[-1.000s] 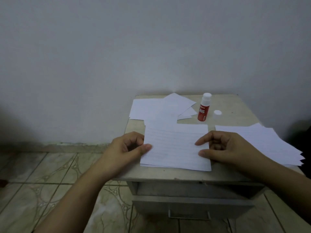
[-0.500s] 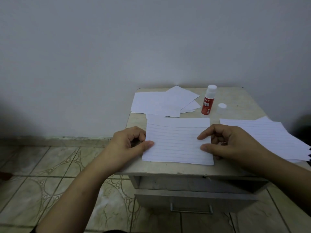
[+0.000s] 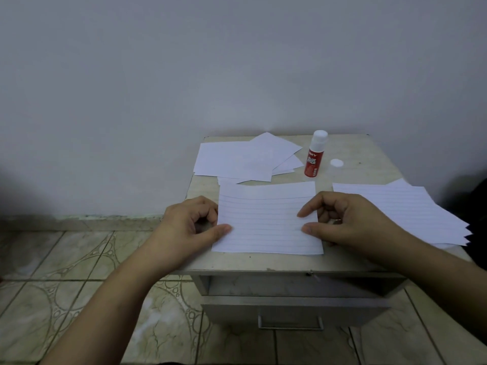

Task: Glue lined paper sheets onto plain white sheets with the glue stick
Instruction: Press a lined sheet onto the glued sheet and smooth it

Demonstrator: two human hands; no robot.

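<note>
A lined paper sheet (image 3: 266, 227) lies flat at the front middle of the small table (image 3: 369, 156). My left hand (image 3: 187, 225) holds its left edge, thumb on top and fingers curled beside the edge. My right hand (image 3: 347, 222) holds its right edge, with thumb and index tip on the paper. The red glue stick (image 3: 314, 159) stands upright behind the sheet, uncapped, and its white cap (image 3: 336, 163) lies just to its right. Plain white sheets (image 3: 237, 162) are fanned at the back left. A stack of lined sheets (image 3: 405, 206) sits at the right.
The table stands against a bare wall (image 3: 237, 75). Below its front edge a drawer (image 3: 290, 312) with a metal handle is pulled partly out. Patterned floor tiles (image 3: 66, 285) lie to the left and below. The stack at the right overhangs the table's edge.
The lined sheet has settled flat and square on the table. Both hands stay on its side edges, barely moved. The view has tipped slightly.
</note>
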